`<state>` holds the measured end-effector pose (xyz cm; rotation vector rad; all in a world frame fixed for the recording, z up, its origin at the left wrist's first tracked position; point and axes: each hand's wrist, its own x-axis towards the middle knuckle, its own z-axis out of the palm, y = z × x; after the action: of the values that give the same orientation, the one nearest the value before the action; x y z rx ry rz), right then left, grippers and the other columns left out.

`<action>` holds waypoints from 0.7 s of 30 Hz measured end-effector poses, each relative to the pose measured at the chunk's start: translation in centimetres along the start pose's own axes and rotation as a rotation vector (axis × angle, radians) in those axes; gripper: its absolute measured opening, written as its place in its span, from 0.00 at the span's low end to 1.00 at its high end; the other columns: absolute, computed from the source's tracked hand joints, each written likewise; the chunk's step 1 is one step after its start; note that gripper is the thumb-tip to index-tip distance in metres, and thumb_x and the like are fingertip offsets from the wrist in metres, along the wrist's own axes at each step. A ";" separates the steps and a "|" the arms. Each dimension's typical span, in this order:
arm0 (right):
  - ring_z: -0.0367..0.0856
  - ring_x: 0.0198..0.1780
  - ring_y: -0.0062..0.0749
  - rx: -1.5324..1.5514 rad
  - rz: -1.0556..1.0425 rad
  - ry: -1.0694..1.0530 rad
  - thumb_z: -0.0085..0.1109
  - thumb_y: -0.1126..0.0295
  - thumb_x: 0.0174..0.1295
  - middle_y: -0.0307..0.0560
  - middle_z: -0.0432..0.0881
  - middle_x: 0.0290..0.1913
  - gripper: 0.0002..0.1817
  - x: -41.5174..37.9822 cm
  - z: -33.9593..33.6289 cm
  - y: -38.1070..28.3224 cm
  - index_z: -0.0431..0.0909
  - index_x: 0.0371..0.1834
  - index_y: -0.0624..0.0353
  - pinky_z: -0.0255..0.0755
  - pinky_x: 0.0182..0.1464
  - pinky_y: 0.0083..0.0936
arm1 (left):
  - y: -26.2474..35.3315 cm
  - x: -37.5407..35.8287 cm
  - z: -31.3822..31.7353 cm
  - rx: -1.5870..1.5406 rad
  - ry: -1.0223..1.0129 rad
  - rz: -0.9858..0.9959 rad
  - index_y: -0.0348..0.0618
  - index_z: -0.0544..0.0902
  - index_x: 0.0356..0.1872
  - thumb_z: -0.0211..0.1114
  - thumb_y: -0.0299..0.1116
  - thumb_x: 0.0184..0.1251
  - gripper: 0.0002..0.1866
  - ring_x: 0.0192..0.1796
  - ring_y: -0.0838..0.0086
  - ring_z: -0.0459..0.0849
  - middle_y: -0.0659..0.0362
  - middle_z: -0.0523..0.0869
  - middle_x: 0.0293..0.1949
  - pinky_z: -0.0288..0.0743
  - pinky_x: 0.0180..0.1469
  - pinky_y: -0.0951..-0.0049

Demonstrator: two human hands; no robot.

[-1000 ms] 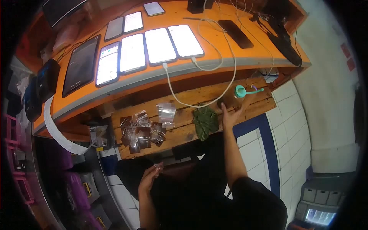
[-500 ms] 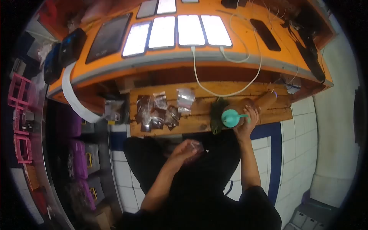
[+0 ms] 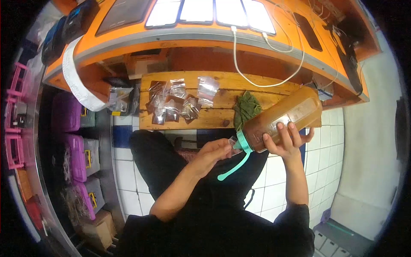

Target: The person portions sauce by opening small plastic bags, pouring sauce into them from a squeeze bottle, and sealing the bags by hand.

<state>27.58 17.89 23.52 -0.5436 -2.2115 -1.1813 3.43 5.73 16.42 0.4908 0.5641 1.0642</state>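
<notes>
My right hand (image 3: 286, 143) is wrapped around a large squeeze bottle (image 3: 295, 109) with brown contents. The bottle is tipped over to the left, its teal cap (image 3: 244, 141) low and the open cap's strap (image 3: 233, 168) hanging down. The nozzle points into the mouth of a small clear plastic bag (image 3: 233, 147) pinched in my left hand (image 3: 209, 156). Behind the bottle, a crumpled dark green cloth (image 3: 246, 108) lies on the wooden bench (image 3: 220, 115). Several small clear packets with dark brown contents (image 3: 173, 108) lie at the bench's left side.
Above the bench, an orange counter (image 3: 192, 36) bears several lit phones (image 3: 197, 10); a white charging cable (image 3: 252, 81) loops down from it. A paper strip (image 3: 79, 83) hangs at the left, over purple-fronted boxes (image 3: 77, 156). White tiles (image 3: 274, 184) cover the floor.
My right hand has lifted the squeeze bottle from the bench and tipped it toward my left hand. My left hand has moved slightly up and right, bringing the bag to the nozzle.
</notes>
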 end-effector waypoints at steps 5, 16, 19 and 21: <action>0.68 0.65 0.30 0.053 0.000 -0.041 0.66 0.57 0.59 0.24 0.75 0.56 0.18 2.6 -1.7 0.0 0.68 0.48 0.21 0.39 0.75 0.63 | 0.8 -0.6 0.6 -0.153 -0.039 -0.023 0.34 0.77 0.54 0.55 0.44 0.75 0.22 0.47 0.73 0.79 0.54 0.83 0.47 0.71 0.53 0.71; 0.67 0.67 0.30 -0.018 -0.136 -0.045 0.65 0.43 0.57 0.25 0.74 0.55 0.23 3.8 -2.8 1.0 0.67 0.54 0.18 0.33 0.76 0.66 | 0.1 -0.5 -0.3 -0.204 -0.166 0.009 0.33 0.77 0.53 0.53 0.44 0.74 0.22 0.46 0.73 0.79 0.50 0.82 0.48 0.70 0.54 0.72; 0.68 0.65 0.31 -0.028 -0.155 -0.069 0.63 0.43 0.59 0.25 0.75 0.54 0.21 3.9 -3.3 1.0 0.67 0.53 0.19 0.34 0.75 0.67 | 0.1 -0.6 -0.3 -0.165 -0.193 0.010 0.33 0.78 0.53 0.54 0.45 0.74 0.22 0.47 0.73 0.78 0.51 0.83 0.48 0.69 0.54 0.72; 0.68 0.65 0.31 -0.037 -0.165 -0.078 0.62 0.43 0.60 0.26 0.75 0.54 0.20 4.0 -3.4 1.0 0.67 0.54 0.19 0.35 0.75 0.68 | 0.4 -0.8 -0.2 -0.176 -0.203 0.005 0.34 0.78 0.53 0.54 0.44 0.73 0.22 0.48 0.73 0.78 0.52 0.83 0.48 0.69 0.54 0.72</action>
<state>26.13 15.87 28.31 -0.4354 -2.3419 -1.3067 2.81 5.20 16.67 0.4390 0.2871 1.0439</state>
